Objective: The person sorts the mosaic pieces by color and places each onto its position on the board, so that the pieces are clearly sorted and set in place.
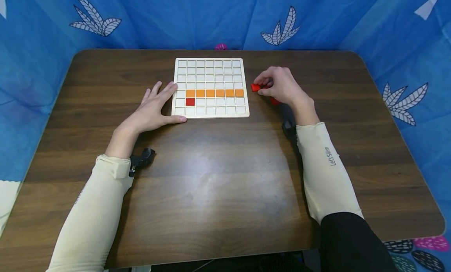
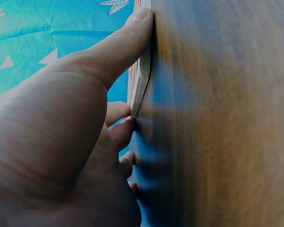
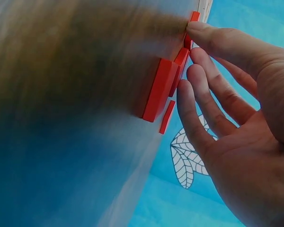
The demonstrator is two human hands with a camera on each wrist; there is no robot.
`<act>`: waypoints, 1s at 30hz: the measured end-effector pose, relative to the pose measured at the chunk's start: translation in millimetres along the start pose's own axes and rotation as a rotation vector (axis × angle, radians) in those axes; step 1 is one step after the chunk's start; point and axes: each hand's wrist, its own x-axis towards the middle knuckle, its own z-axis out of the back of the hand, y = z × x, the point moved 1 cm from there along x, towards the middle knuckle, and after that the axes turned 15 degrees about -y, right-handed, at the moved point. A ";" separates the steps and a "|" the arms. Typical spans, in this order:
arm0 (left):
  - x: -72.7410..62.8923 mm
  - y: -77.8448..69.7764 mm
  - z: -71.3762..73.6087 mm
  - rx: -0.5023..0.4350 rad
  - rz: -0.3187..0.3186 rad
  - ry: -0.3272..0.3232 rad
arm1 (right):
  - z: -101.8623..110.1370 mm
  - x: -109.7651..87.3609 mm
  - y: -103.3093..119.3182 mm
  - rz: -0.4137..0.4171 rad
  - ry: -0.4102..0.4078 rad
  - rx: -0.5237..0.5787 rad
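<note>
A pale wooden grid board [image 1: 210, 117] lies on the table, with a row of orange tiles [image 1: 210, 93] and a red tile [image 1: 190, 102] below the row's left end. My left hand [image 1: 149, 107] spreads at the board's lower left corner, thumb along the near edge and index fingertip on the left side; in the left wrist view the thumb [image 2: 128, 38] lies straight against the edge. Just right of the board, my right hand [image 1: 282, 84] pinches a red square tile [image 1: 255, 87] between thumb and forefinger. Several more red tiles [image 3: 159, 90] lie beneath that hand, mostly hidden in the head view.
The brown wooden table [image 1: 218, 178] has rounded corners and extends to both sides. A blue patterned cloth [image 1: 197, 17] hangs behind it. Black wrist cameras [image 1: 142, 159] sit on both forearms near the tabletop.
</note>
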 end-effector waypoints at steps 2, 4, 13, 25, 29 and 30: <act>0.2 0.1 0.2 -0.003 -0.003 -0.004 | 0.1 0.6 0.8 0.001 0.000 0.002; 0.5 0.0 0.3 -0.004 -0.005 -0.004 | -0.3 1.1 0.8 -0.003 -0.003 0.006; 0.3 0.1 -0.1 -0.006 0.004 -0.001 | -3.4 2.5 -0.5 0.025 -0.031 -0.040; -1.1 0.9 -0.2 -0.003 0.009 -0.002 | -3.9 2.0 10.0 0.034 -0.039 -0.023; -0.6 1.0 -0.4 -0.004 0.006 0.003 | -6.2 -0.5 16.6 0.056 -0.056 -0.006; -0.2 0.9 -0.3 -0.004 0.006 0.005 | -6.9 -1.0 19.0 0.069 -0.062 -0.009</act>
